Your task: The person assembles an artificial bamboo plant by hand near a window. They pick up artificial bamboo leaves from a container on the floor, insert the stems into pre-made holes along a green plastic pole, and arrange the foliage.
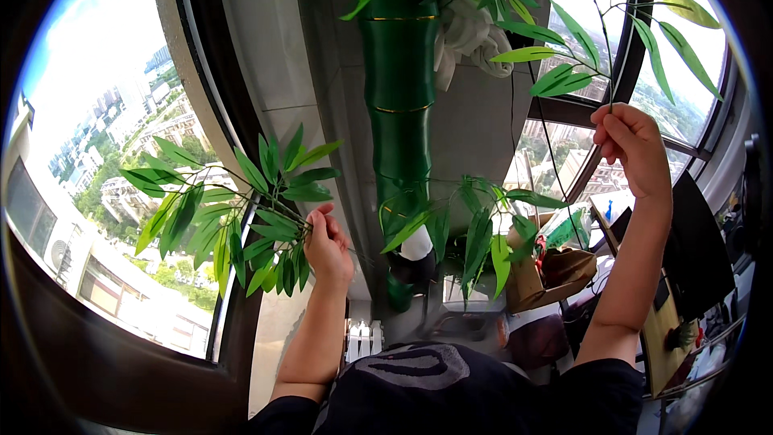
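A thick green artificial bamboo pole with thin gold rings stands upright against a grey pillar between two windows. My left hand is closed on the stem of a leafy green branch that spreads left in front of the left window. Raised high at the right, my right hand pinches the thin stem of another leafy branch that fans upward. A third spray of leaves hangs low from the pole, between my hands.
A white cloth is bundled beside the pole near the top. Dark window frames flank the pillar. Brown paper bags and boxes sit cluttered at lower right. A small white picket fence stands at the pillar's foot.
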A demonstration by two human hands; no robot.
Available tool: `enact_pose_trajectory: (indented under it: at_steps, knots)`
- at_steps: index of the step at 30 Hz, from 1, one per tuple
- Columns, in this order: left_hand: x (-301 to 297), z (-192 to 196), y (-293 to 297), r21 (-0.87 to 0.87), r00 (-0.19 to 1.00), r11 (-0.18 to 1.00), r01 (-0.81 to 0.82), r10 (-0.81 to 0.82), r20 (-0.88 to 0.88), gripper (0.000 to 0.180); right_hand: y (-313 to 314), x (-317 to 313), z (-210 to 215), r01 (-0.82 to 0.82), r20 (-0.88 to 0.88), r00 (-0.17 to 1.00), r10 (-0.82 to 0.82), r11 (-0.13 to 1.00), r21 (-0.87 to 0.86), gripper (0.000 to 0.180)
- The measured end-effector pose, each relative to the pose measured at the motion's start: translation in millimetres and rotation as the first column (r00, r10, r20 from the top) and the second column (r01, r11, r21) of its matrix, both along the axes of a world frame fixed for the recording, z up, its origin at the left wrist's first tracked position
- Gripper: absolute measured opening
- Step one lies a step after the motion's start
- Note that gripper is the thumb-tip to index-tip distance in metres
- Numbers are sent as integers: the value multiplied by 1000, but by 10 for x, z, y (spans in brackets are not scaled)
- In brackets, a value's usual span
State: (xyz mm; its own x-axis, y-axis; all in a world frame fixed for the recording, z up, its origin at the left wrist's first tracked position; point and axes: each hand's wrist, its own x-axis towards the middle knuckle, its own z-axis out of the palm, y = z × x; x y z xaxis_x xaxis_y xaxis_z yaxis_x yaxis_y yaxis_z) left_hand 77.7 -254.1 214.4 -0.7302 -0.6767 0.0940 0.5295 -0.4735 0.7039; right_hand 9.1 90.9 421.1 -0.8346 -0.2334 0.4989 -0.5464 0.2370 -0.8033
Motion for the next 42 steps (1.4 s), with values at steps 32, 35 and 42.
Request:
enact_pose_trajectory:
  at_steps: [32,35,42]
  knots:
    - [-182,-37,125,-84,952,972,-217,230,201,19,-1747,-1816,-1437,-391,-45,910,413,816,-426,14]
    - [-190,-97,92,-63,950,968,-241,249,188,19,-1750,-1665,-1039,-445,-180,893,412,759,-475,13]
    - [-270,84,229,-80,958,970,-229,239,161,19,-1834,-1694,-586,-495,-284,869,405,696,-521,13]
